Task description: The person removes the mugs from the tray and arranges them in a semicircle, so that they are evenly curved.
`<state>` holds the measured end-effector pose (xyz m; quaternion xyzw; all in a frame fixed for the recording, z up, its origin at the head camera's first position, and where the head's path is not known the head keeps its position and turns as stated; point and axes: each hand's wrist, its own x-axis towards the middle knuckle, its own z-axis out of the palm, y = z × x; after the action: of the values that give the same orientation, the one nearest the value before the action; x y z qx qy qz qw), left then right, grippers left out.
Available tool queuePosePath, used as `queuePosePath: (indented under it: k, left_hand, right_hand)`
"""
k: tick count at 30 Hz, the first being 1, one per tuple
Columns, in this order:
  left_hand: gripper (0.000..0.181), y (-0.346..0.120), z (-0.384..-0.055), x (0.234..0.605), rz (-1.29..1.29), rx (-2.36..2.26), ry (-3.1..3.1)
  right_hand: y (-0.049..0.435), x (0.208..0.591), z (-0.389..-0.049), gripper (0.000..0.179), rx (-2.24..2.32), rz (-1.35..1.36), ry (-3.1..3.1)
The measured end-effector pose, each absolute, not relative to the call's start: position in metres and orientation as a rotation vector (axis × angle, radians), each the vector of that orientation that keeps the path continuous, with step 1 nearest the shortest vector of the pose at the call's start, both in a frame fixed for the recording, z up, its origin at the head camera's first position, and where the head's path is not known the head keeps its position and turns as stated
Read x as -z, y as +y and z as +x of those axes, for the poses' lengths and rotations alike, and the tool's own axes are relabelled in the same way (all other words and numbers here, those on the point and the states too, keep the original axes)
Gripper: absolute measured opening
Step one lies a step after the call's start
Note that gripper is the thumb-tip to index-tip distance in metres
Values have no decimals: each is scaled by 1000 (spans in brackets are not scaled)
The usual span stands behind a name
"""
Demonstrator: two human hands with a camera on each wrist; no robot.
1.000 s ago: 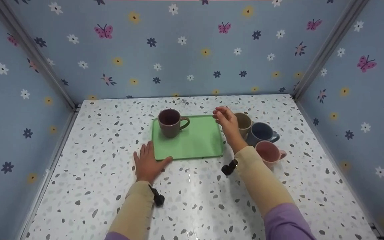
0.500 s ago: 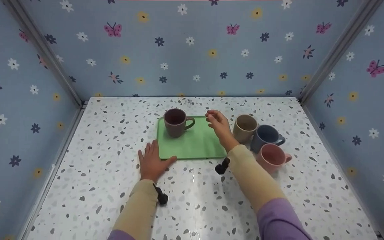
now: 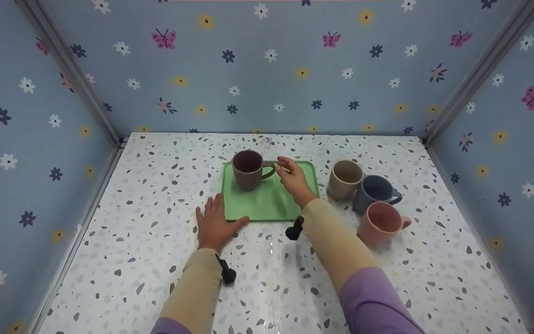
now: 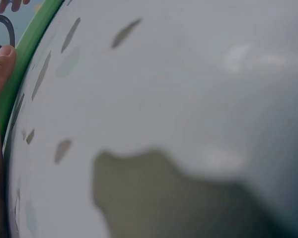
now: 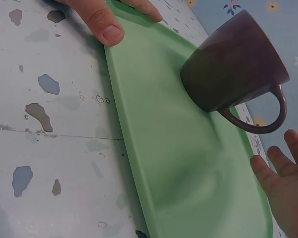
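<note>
A dark maroon mug [image 3: 247, 172] stands upright on the left back part of a green tray [image 3: 267, 206], its handle pointing right. My left hand [image 3: 216, 223] rests at the tray's front left corner, fingers spread along the left edge and thumb by the front edge. Over the tray's right side is my right hand [image 3: 294, 180], fingers slightly bent, holding nothing, fingertips close to the mug's handle. In the right wrist view the mug [image 5: 233, 64] shows with a gap between its handle and the right fingertips [image 5: 260, 166]. The left thumb [image 4: 4, 62] lies by the green rim in the left wrist view.
Right of the tray, a tan mug [image 3: 345, 178], a blue mug [image 3: 373, 192] and a pink mug [image 3: 379, 222] stand close together on the speckled white table [image 3: 165, 176]. Patterned blue panels [image 3: 267, 69] enclose the back and both sides.
My right hand has moved left, from beside the tan mug to near the maroon mug's handle. The left hand stays at the tray corner. The head view has shifted slightly.
</note>
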<state>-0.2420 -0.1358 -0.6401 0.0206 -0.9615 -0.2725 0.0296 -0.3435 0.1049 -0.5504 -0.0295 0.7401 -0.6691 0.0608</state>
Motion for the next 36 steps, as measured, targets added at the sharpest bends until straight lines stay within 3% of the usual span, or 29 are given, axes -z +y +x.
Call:
queuePosePath:
  k: [13, 22, 36]
  left_hand:
    - [120, -137, -239, 638, 64, 844, -2967]
    - [120, -136, -241, 639, 78, 852, -2972]
    - [121, -138, -242, 637, 61, 835, -2975]
  right_hand:
    - [81, 557, -340, 49, 1923, -183, 2300]
    - [66, 561, -332, 28, 1914, -59, 2410]
    - [65, 565, -327, 24, 1956, -36, 2473]
